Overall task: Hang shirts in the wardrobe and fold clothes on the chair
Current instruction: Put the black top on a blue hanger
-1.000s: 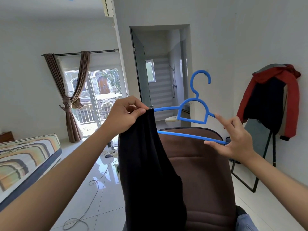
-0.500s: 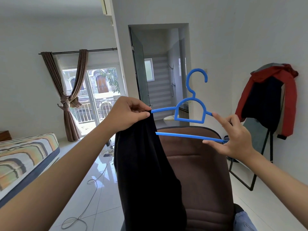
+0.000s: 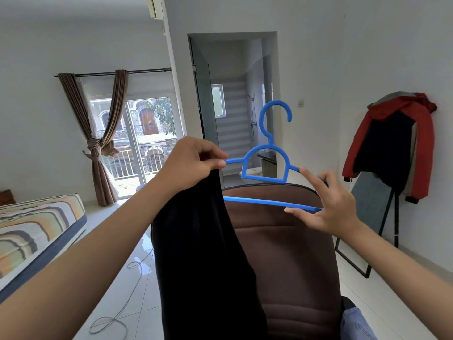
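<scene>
Behind the raised hands stands a brown chair (image 3: 282,253), its backrest filling the lower middle of the view; a scrap of blue denim (image 3: 356,325) shows at its lower right edge. No wardrobe is in view.

Black garment (image 3: 203,253): hangs in a long loose fall in front of the chair's left side, gathered at the top onto the left arm of the hanger. Whether it is a shirt cannot be told. Judged soft, limp and light; it will slide along smooth plastic unless pinched against it.

Hanger (image 3: 266,165): blue plastic, held upright in the air above the chair back, hook uppermost, lower bar level. Judged stiff, light and slippery.

Left hand (image 3: 191,163): closed, fingers and thumb pinching the garment's top edge against the hanger's left arm.

Right hand (image 3: 328,204): mostly spread, thumb under the right end of the lower bar, index finger lying along the sloping right arm. This reads as a steadying touch, not a full grasp.

Assessment: hanging step under way, garment on one side only. Best hold for carrying is judged to be the neck below the hook.
</scene>
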`<state>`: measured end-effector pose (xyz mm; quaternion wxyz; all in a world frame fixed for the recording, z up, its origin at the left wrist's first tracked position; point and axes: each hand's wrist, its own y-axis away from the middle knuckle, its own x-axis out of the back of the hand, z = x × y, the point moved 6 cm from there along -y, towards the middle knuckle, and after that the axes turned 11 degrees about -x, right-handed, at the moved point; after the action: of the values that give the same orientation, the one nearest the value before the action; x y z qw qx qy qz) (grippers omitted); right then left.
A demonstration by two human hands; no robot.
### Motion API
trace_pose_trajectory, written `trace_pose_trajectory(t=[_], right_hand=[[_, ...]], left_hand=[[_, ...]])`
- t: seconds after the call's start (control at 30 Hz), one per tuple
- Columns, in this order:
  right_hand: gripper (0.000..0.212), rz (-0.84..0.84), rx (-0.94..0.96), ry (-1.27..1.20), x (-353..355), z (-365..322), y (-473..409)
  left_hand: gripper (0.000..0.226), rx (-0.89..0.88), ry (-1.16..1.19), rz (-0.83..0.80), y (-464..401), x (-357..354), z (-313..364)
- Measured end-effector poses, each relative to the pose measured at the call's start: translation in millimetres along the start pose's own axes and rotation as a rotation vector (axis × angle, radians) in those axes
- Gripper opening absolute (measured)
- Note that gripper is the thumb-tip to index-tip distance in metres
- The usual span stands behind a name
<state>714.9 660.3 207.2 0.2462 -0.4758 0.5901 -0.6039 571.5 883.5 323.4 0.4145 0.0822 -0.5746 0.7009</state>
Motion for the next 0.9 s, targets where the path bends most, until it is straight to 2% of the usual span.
trace_pose_trajectory(t=[0.13,0.17,0.27,0.33,0.43,0.47,0.63,0.77,0.9], right_hand=[[0.085,0.052,0.011,0.021,6,-3,-5],[0.085,0.058,0.003,0.023,6,-4,-5],[0.084,0.062,-0.04,0.022,1,-3,-1],[0.084,0.064,-0.053,0.022,2,-3,0],[0.083,0.065,-0.037,0.037,6,-2,1],[0.083,0.057,-0.034,0.039,7,-2,0],[0.086,0.07,0.037,0.063,15,-4,-5],[0.086,0.09,0.171,0.092,20,-15,-13],[0.087,0.059,0.171,0.063,13,-22,-14]], left_hand=[[0.017,0.011,-0.159,-0.011,0,5,-8],[0.017,0.021,-0.258,-0.001,-1,7,-9],[0.037,0.033,-0.591,-0.041,-1,7,-7],[0.041,0.034,-0.58,-0.169,-3,5,-6],[0.025,0.101,-0.447,-0.481,-3,4,-12],[0.022,0.096,-0.444,-0.515,-2,5,-13],[0.026,-0.015,-0.371,-0.348,2,6,-4],[0.027,-0.064,-0.35,-0.34,5,-6,6],[0.021,-0.088,-0.381,-0.31,2,-20,9]])
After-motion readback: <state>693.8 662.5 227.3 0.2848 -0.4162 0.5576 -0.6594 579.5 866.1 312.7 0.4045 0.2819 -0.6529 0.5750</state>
